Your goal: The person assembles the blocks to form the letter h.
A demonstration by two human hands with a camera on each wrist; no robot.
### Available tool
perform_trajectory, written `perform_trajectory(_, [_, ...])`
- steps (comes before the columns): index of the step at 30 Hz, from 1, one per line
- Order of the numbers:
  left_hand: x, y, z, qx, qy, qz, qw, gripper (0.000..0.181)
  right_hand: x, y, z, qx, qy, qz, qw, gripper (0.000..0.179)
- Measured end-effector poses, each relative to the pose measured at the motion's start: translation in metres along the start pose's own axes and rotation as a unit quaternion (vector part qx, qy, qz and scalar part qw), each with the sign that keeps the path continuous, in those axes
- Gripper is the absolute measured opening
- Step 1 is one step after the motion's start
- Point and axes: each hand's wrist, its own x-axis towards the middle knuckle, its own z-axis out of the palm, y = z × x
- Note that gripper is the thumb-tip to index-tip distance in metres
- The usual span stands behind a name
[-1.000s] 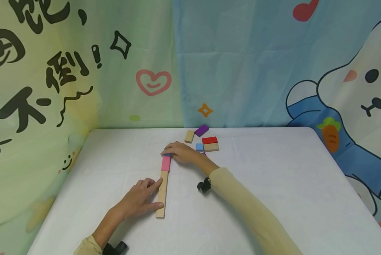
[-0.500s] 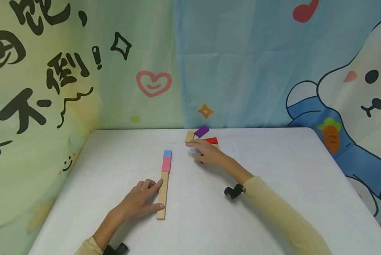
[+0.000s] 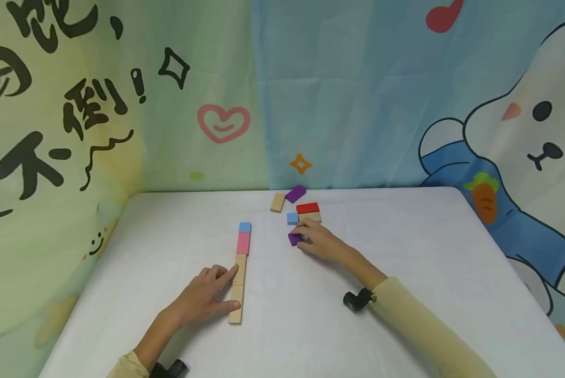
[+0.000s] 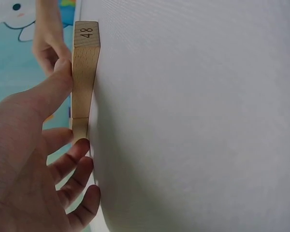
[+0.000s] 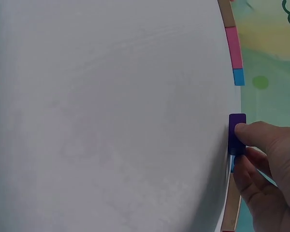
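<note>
A straight row of wooden blocks lies on the white table: a near plain block (image 3: pixel 235 314), a second plain block (image 3: pixel 240 272), a pink block (image 3: pixel 243 243) and a blue block (image 3: pixel 245 227) at the far end. My left hand (image 3: pixel 201 298) rests against the row's left side, thumb on the near plain block and index finger on the second. In the left wrist view the near block's end (image 4: pixel 86 33) reads 48. To the right of the row, my right hand (image 3: pixel 322 242) pinches a purple block (image 3: pixel 294 239) between thumb and fingers. The right wrist view shows its thumb (image 5: pixel 240 129) across the purple face.
Beyond my right hand are a loose blue block (image 3: pixel 292 218), a red block (image 3: pixel 307 208) against a plain block (image 3: pixel 314 217), another plain block (image 3: pixel 278 202) and another purple block (image 3: pixel 295 193) near the back edge. A printed curtain (image 3: pixel 348 105) hangs behind the table.
My right hand has left the blue block at the row's far end, moved right to the loose blocks and taken hold of a purple one. The left hand stays on the row.
</note>
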Motion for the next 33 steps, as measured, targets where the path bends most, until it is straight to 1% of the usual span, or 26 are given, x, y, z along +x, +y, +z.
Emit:
perform_trajectory(5, [0.0,-0.002,0.004,-0.002,0.0,-0.001,1.0,0.082,0.003,-0.003,-0.002,0.0,-0.025,0.021,0.9995,0.032])
perform_trajectory(9, [0.001,-0.003,0.005,-0.002,0.002,-0.001,1.0,0.083,0.005,-0.004,-0.003,0.01,-0.035,0.036,0.9987,0.034])
perform_trajectory(16, [0.002,-0.003,0.004,0.004,0.004,0.0,1.0,0.083,0.008,-0.003,-0.002,0.017,-0.035,0.048,0.9981,0.036])
perform_trajectory(19, [0.002,-0.003,0.004,0.005,0.003,0.0,1.0,0.083,0.01,-0.005,-0.002,0.016,-0.033,0.048,0.9982,0.036])
perform_trajectory(22, [0.002,-0.003,0.004,0.006,0.0,-0.001,1.0,0.083,0.015,-0.009,-0.004,0.023,-0.025,0.038,0.9987,0.037])
perform_trajectory(24, [0.002,-0.003,0.004,0.006,-0.001,-0.003,1.0,0.083,0.022,-0.014,-0.006,0.027,-0.016,0.029,0.9991,0.037])
perform_trajectory(27, [0.002,-0.004,0.004,0.005,-0.002,-0.005,1.0,0.083,0.039,-0.023,-0.009,0.026,0.003,0.006,0.9996,0.036])
perform_trajectory(31, [0.003,-0.005,0.004,-0.001,-0.005,-0.01,0.9999,0.083,0.073,-0.036,-0.012,0.017,0.02,-0.042,0.9988,0.036])
perform_trajectory(33, [0.003,-0.006,0.005,-0.004,-0.007,-0.011,0.9999,0.083,0.089,-0.042,-0.012,0.011,0.015,-0.061,0.998,0.036])
